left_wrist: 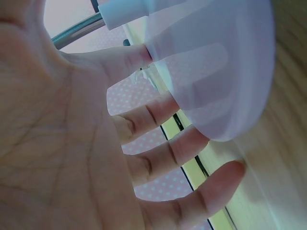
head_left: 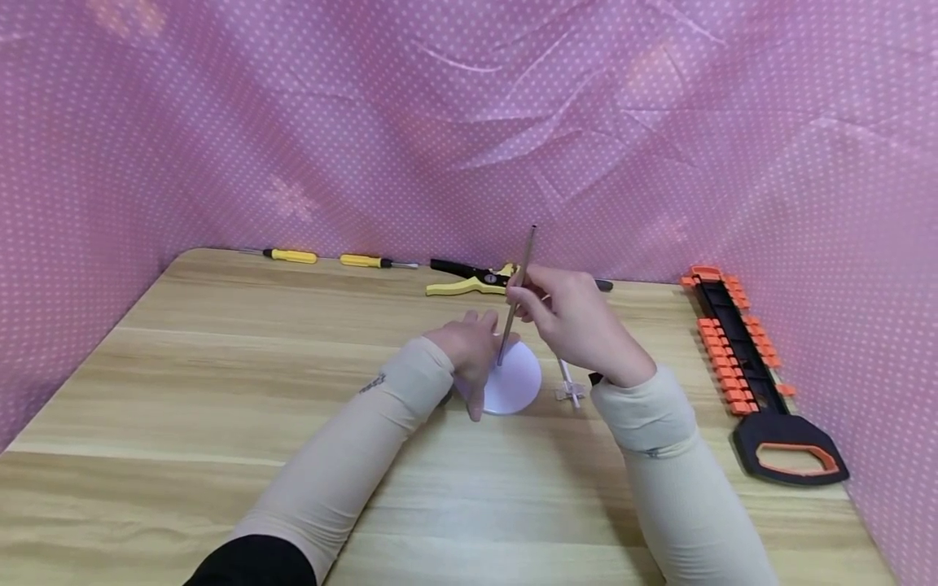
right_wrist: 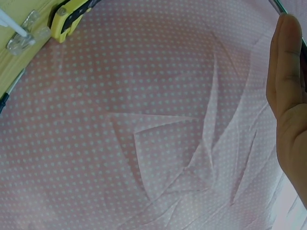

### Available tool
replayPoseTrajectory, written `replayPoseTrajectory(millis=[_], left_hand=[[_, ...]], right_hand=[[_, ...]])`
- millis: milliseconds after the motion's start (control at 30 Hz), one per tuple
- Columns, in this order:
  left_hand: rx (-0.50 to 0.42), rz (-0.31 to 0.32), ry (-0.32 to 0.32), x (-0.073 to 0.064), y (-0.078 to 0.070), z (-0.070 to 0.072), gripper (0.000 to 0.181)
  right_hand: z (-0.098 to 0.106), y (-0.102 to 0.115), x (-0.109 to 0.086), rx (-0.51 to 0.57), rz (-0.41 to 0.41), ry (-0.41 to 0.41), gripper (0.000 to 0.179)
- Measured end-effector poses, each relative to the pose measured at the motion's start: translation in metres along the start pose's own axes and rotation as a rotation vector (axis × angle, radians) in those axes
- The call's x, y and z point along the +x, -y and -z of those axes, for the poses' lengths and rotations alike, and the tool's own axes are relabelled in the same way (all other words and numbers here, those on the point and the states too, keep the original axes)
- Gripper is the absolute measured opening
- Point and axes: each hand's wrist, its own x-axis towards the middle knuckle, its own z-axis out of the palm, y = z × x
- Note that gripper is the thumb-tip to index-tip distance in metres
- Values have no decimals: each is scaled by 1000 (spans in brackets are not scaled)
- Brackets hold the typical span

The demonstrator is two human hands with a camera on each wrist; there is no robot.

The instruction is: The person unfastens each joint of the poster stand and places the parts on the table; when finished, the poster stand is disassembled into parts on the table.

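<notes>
A thin metal rod (head_left: 523,281) leans upright, pinched between the thumb and fingers of my right hand (head_left: 575,317). Its lower end runs into a short white socket (left_wrist: 125,12) on a round white base (head_left: 513,382) low over the tabletop. My left hand (head_left: 472,346) lies across the left side of this base, fingers spread and fairly straight, with fingertips (left_wrist: 165,101) at its surface and rim. The right wrist view catches only part of my right hand (right_wrist: 290,86) at its edge. Right of the base lies a clear plastic piece (head_left: 570,392) with a white stick.
Two yellow screwdrivers (head_left: 295,256) and black-and-yellow pliers (head_left: 469,279) line the table's back edge. Along the right side lies a black rack (head_left: 743,342) with orange clips and a handle. Pink dotted cloth (head_left: 469,146) hangs behind and at both sides.
</notes>
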Motion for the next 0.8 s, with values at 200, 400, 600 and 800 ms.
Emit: replayPoseTrajectory(millis=[200,400,600,800], left_hand=[[-20,-10,0,2,2,-1,139],[-38,-4,3,2,3,0,137],[-38,7,10,2,3,0,138],[-9,-11,6,3,2,0,140]], right_hand=[[0,0,-1,-16,31,5,12],[2,0,-2,-12,28,17,11],[2,0,-2,21,11,43,11],[2,-2,-1,-12,12,23,12]])
